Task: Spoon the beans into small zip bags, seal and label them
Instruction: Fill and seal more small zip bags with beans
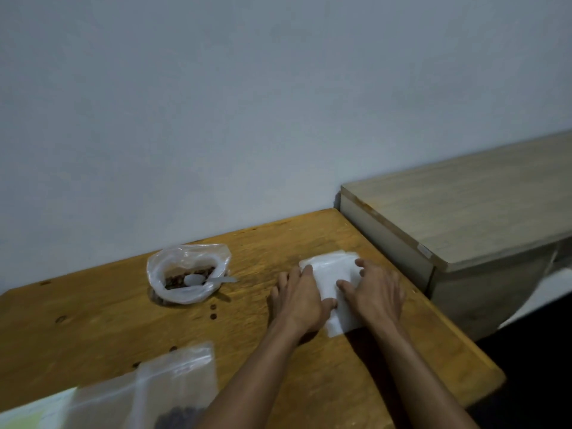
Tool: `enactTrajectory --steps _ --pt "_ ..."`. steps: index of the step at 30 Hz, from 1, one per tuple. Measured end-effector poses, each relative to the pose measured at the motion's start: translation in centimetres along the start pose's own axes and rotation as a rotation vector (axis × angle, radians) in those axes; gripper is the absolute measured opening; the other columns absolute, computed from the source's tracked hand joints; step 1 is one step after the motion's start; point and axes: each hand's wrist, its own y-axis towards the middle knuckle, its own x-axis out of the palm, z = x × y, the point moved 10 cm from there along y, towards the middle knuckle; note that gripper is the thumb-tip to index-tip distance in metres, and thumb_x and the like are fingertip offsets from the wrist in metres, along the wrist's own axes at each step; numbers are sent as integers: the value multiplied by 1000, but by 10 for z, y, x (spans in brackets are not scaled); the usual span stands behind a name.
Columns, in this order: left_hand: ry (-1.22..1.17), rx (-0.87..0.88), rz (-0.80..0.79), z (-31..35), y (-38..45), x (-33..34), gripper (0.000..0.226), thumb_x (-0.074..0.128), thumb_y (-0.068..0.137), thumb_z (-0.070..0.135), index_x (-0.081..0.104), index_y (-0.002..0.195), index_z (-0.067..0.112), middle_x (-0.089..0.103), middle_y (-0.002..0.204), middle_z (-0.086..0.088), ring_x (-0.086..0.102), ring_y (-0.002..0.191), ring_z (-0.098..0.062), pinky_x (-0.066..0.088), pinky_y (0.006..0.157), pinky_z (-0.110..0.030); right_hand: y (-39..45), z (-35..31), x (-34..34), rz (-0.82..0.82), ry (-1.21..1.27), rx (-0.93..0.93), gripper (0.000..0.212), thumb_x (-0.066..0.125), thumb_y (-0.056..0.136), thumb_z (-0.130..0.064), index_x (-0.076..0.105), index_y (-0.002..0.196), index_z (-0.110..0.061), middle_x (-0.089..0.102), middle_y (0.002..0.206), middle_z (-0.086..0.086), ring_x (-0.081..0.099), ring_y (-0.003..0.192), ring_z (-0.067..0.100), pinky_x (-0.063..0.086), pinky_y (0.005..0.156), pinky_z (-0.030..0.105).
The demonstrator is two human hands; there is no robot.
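1. Your left hand and right hand lie flat, fingers spread, on the stack of zip bags, gripping nothing.
2. Beans sit in the open plastic bag with the spoon, left on the table.

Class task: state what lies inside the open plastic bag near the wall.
Inside the open plastic bag lie brown beans and a white plastic spoon. How deep the beans go is hidden by the bag's folded rim.
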Motion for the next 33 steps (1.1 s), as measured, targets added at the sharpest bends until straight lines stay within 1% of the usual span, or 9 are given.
enactTrajectory --steps 5,9,12,15,20,23,27,29,33 --pt "-78 -19 -18 -6 1 1 89 73 84 48 23 154 26 36 156 -2 29 144 -29 28 116 -50 -1 -2 -13 33 315 35 38 67 93 -15 60 130 -20 59 102 -8 57 102 13 46 88 30" --pt "-758 -111 135 -22 -7 -22 86 81 78 39 26 143 40 57 132 3 62 113 -23 61 85 -51 -8 -10 -18 -91 685 69 10 60 98 -20 68 103 -22 66 103 -2 64 89 14 56 73 31" --pt "-1008 -149 197 -30 -20 -54 50 75 88 34 49 130 30 70 112 3 73 93 -21 64 77 -47 -17 -30 -15 -201 852 91 12 59 98 -23 68 98 -16 72 100 5 72 89 25 62 79 46" --pt "-1120 -113 293 -59 -39 -104 14 69 95 23 71 109 21 79 97 -1 77 85 -18 64 77 -42 -39 -77 3 -332 823 5 9 63 96 -20 68 102 -15 73 101 5 72 89 21 60 70 38" --pt "-865 137 279 -82 -60 -154 5 71 93 12 75 91 12 79 86 -1 71 77 -7 55 67 -27 -58 -136 -9 -353 777 -320 41 74 89 -22 59 126 -31 64 112 -9 63 100 10 59 74 29" --pt "-721 178 181 -91 -70 -165 5 76 89 15 76 94 15 78 87 1 69 77 -6 54 71 -27 -74 -167 -7 -440 650 -494 21 75 88 -21 73 109 -22 73 97 -2 68 84 8 57 68 25" --pt "-370 41 680 -143 -118 -233 37 87 72 40 65 97 25 62 86 8 57 78 -6 50 69 -25 -109 -217 32 -544 789 -483 3 72 91 -13 72 88 -12 75 86 13 72 77 22 54 54 30" --pt "-411 3 776 -156 -137 -249 36 83 72 52 64 84 23 60 75 6 53 67 -7 50 61 -28 -127 -239 47 -604 858 -488 4 71 92 -16 70 91 -13 75 93 13 73 88 25 56 56 31" --pt "-679 -91 652 -182 -138 -243 44 80 73 56 69 74 13 66 64 -2 58 59 -9 56 60 -38 -162 -270 70 -816 962 -536 17 72 91 -12 70 108 -10 75 104 11 72 101 25 60 79 39"
